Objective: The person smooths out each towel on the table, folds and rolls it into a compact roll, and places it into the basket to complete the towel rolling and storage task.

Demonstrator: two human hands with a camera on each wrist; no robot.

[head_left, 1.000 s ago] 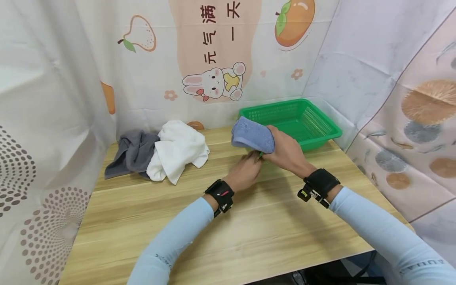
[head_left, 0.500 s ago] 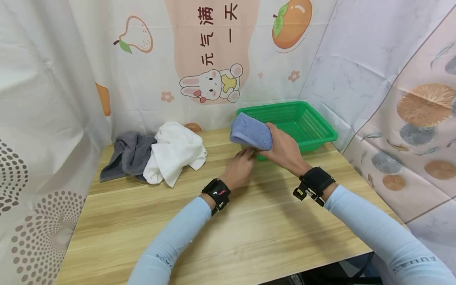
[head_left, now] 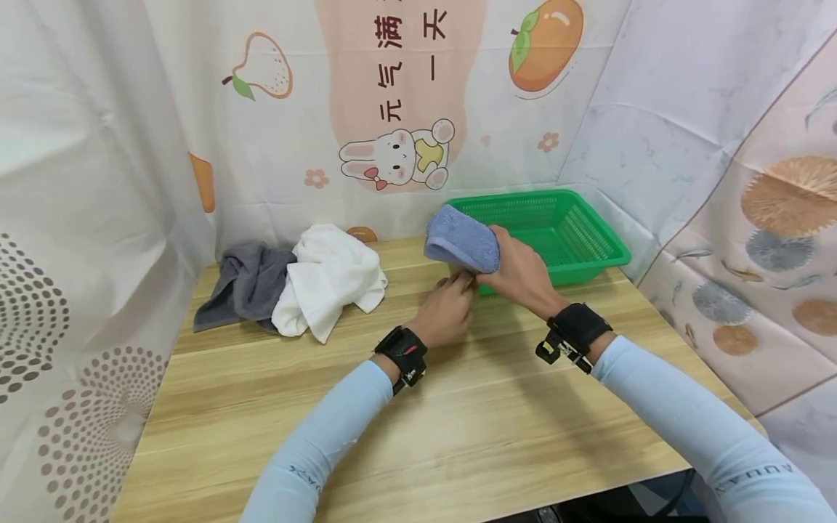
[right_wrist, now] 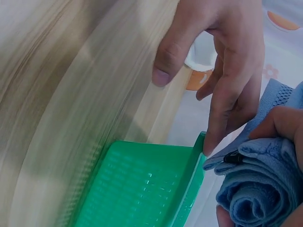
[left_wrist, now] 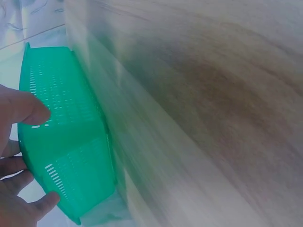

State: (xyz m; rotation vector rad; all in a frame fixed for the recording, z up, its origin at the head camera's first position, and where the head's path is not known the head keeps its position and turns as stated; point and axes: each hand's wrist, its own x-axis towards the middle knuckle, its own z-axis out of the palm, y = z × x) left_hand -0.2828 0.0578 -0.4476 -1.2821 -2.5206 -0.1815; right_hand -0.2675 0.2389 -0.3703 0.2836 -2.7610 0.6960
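Observation:
A rolled-up blue towel (head_left: 461, 238) is held by my right hand (head_left: 523, 272), raised over the near left corner of the green plastic basket (head_left: 591, 274). In the right wrist view, the towel (right_wrist: 255, 194) shows its spiral end, with a dark tag at its edge. My left hand (head_left: 445, 312) is just below it, at that basket corner. Seen by the right wrist camera, the left hand (right_wrist: 232, 71) has its thumb spread away, and a fingertip reaches the basket rim (right_wrist: 196, 151) beside the towel's loose edge.
A dark grey towel (head_left: 251, 280) and a white towel (head_left: 330, 272) lie crumpled at the back left of the wooden table (head_left: 314, 392). Patterned curtains (head_left: 275, 167) stand behind and on both sides. The basket sits at the back right against them.
Both hands and the blue towel have shifted slightly left against the background. The right hand still grips the towel, and the left fingers stay by the basket corner.

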